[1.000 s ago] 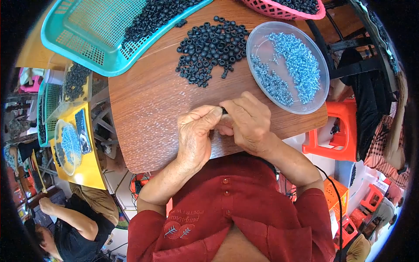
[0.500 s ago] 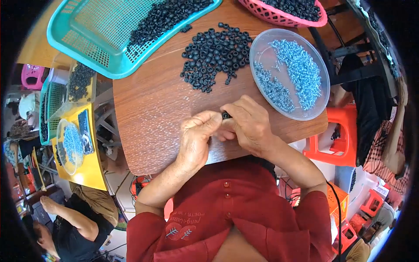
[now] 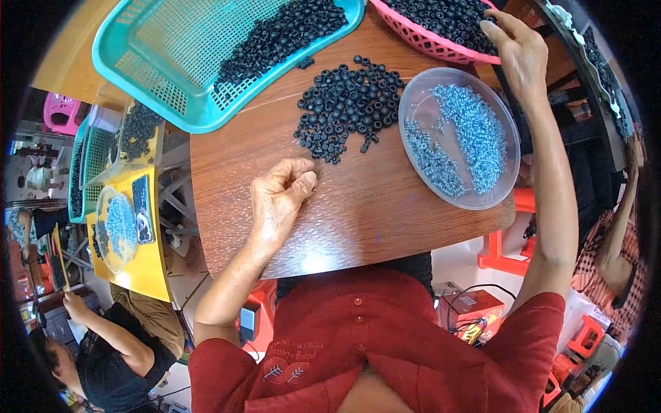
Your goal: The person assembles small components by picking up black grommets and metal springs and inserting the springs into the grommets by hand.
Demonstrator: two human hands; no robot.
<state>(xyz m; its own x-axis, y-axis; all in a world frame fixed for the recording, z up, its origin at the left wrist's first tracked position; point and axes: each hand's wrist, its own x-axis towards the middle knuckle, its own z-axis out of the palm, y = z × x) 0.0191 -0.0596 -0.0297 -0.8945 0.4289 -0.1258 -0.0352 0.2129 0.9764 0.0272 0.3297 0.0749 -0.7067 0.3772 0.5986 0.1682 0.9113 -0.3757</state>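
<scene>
My left hand (image 3: 281,201) hovers over or rests on the wooden table, fingers curled and thumb pressed against the index finger. What it pinches, if anything, is too small to make out. Just beyond it lies a loose pile of black beads (image 3: 351,103). Farther off to the right, my right hand (image 3: 522,58) is at the rim of a pink basket (image 3: 441,47) filled with black beads. Its thumb and index finger are apart, with no bead visible between them. A round clear plastic tray (image 3: 460,199) of small blue beads (image 3: 478,138) sits between the pile and my right forearm.
A teal mesh basket (image 3: 148,65) with black beads stands at the back left of the wooden table (image 3: 385,199). On the left, a yellow table (image 3: 146,272) bears a phone (image 3: 142,210) and another bead tray. A person (image 3: 117,344) sits there. Red stools stand at right.
My hands have separated; before, they met around a dark bead. The right hand has moved away to the pink basket, while the left has shifted slightly left. The whole view has shifted a little.
</scene>
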